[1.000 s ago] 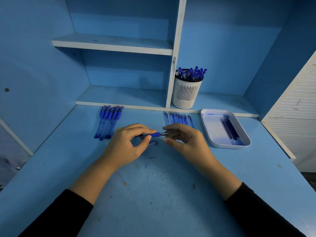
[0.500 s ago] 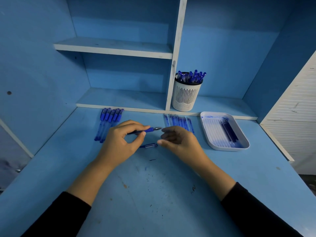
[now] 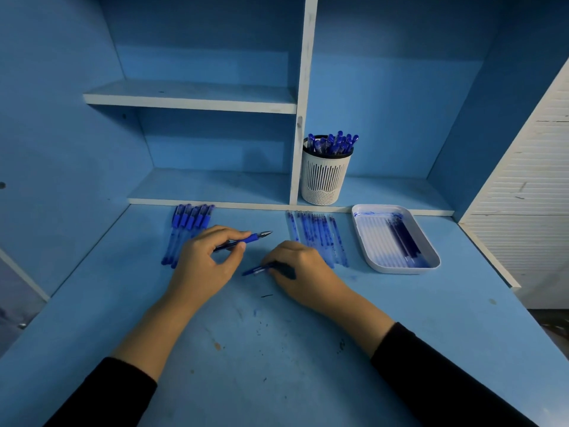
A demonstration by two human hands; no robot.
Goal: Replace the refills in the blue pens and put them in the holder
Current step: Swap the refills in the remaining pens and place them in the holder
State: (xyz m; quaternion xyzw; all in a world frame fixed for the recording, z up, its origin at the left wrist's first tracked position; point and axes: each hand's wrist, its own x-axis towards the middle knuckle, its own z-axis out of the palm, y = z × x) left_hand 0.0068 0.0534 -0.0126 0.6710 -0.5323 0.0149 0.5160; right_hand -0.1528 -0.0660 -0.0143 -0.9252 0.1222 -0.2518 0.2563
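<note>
Blue, with a metal tip pointing toward the right edge of the counter (image 3: 277, 349), the pen (image 3: 249, 239) is gripped between the thumb and curled fingers of the left hand (image 3: 203, 263) and is held just above the surface near the middle. A second ago the right hand (image 3: 304, 269) was held at that tip, as if the nose was being tightened. It has since been taken off the pen and lowered to the counter, where its fingertips appear to be closed on the right end of the cap (image 3: 257, 270), a small blue piece that had been lying just below both hands. From this it is judged that the new refill is already seated, so only capping is left before this pen can be carried to the holder (image 3: 325, 177), which is seen on the lower shelf (image 3: 385, 189) at the back, already crowded with pens. A row of pens (image 3: 187, 229) is laid at the back left of the counter and a row of refills (image 3: 317, 238) at the back middle. Spent refills (image 3: 403, 238) are kept in the white tray (image 3: 400, 270) toward the back right, so more pens are judged to be waiting.
</note>
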